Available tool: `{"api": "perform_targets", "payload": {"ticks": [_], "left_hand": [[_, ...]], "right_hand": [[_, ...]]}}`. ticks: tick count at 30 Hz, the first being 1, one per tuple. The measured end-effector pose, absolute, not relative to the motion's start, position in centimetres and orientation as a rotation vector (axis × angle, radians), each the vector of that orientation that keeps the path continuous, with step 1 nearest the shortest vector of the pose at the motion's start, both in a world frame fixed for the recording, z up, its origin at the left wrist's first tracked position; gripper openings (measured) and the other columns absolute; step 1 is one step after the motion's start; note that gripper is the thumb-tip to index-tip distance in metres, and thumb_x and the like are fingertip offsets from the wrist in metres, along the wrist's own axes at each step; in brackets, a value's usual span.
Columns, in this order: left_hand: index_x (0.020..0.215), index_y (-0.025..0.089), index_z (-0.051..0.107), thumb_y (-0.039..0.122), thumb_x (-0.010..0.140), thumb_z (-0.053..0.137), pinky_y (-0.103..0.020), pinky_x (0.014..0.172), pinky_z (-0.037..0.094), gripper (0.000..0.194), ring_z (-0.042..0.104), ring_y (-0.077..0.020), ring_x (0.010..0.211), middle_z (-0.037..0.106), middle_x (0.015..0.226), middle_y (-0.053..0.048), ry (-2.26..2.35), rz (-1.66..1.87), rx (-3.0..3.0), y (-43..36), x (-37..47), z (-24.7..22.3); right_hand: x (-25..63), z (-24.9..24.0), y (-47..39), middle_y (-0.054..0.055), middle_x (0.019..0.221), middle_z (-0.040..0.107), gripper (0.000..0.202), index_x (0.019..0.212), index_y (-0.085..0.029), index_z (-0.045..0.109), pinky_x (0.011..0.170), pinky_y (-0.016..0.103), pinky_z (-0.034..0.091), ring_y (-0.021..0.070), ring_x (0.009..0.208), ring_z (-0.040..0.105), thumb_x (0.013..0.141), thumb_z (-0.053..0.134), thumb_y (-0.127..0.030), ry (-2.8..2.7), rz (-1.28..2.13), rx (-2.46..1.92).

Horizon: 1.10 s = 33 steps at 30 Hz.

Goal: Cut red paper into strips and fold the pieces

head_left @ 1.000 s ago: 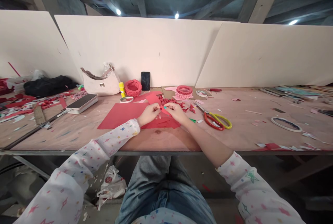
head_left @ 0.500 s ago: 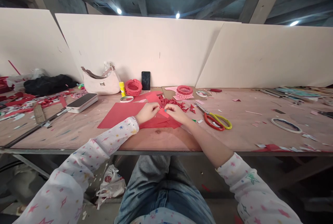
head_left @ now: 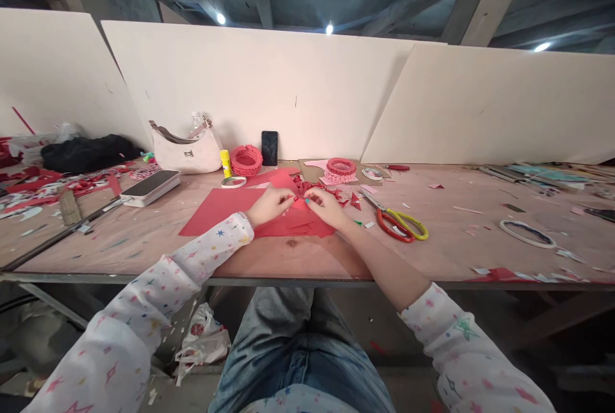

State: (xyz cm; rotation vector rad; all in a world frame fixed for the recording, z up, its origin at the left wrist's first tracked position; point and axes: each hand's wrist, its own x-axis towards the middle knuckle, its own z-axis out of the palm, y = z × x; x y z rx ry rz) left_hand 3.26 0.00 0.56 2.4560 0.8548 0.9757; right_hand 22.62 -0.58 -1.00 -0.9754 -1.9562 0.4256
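Between my fingertips is a small piece of red paper, pinched from both sides. My left hand is closed on its left end and my right hand on its right end. Beneath them lies a large red paper sheet with smaller red strips on it. Just beyond the hands sits a heap of folded red paper pieces. Scissors with one red and one yellow handle rest to the right of my right hand, their blades partly spread.
Behind stand two red paper rings, a yellow glue stick, a dark phone and a pale handbag. Tape rolls lie nearby. A white-cased device and red scraps are leftward; an oval ring is rightward.
The red paper piece between my fingertips has been turned or folded and shows less of its length below them. Both hands stay in nearly the same place.
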Motion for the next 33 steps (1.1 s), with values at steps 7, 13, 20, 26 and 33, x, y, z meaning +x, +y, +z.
{"api": "perform_targets", "payload": {"ticks": [7, 13, 20, 26, 33], "left_hand": [[0.068, 0.017, 0.056, 0.027, 0.084, 0.041, -0.022, 0.059, 0.038, 0.025, 0.053, -0.0121, 0.054, 0.057, 0.055, 0.002, 0.826, 0.925, 2.475, -1.3, 3.9, 0.7], [0.067, 0.018, 0.057, 0.028, 0.086, 0.038, -0.024, 0.063, 0.035, 0.029, 0.052, -0.0141, 0.061, 0.059, 0.062, -0.001, 0.858, 0.974, 2.688, -1.3, 3.7, 1.6], [0.064, 0.017, 0.054, 0.032, 0.086, 0.037, -0.024, 0.06, 0.039, 0.031, 0.054, -0.0134, 0.055, 0.057, 0.054, 0.0, 0.991, 1.146, 2.519, -0.7, 2.8, 2.1], [0.07, 0.016, 0.056, 0.028, 0.083, 0.042, -0.021, 0.054, 0.041, 0.023, 0.055, -0.0111, 0.048, 0.058, 0.053, 0.002, 0.855, 1.086, 2.369, -0.6, 3.0, 1.6], [0.058, 0.016, 0.051, 0.022, 0.082, 0.04, -0.021, 0.055, 0.04, 0.026, 0.055, -0.0102, 0.046, 0.058, 0.051, 0.002, 0.903, 1.082, 2.414, -0.5, 3.1, 1.5]], "right_hand": [[21.5, -0.8, -1.9, -0.001, 0.065, 0.053, 0.012, 0.069, -0.018, 0.054, 0.059, 0.024, 0.033, 0.0121, 0.06, 0.044, 0.069, 0.043, -0.015, -2.08, 0.275, -0.967], [21.5, -0.5, -1.8, -0.003, 0.053, 0.041, 0.011, 0.054, -0.018, 0.043, 0.053, 0.023, 0.028, 0.0105, 0.053, 0.039, 0.065, 0.045, -0.018, -2.004, 0.26, -1.057], [22.8, -0.4, -1.1, -0.001, 0.053, 0.046, 0.015, 0.051, -0.018, 0.041, 0.055, 0.025, 0.03, 0.0126, 0.056, 0.043, 0.065, 0.043, -0.018, -1.897, 0.286, -1.153], [22.4, -0.3, -1.6, 0.001, 0.076, 0.055, 0.016, 0.084, -0.019, 0.051, 0.063, 0.025, 0.036, 0.0138, 0.069, 0.049, 0.071, 0.041, -0.018, -1.907, 0.459, -0.93], [21.8, -0.3, -2.3, -0.006, 0.058, 0.035, 0.018, 0.084, -0.02, 0.047, 0.053, 0.023, 0.028, 0.0103, 0.053, 0.034, 0.07, 0.039, -0.013, -2.037, 0.503, -0.877]]}}
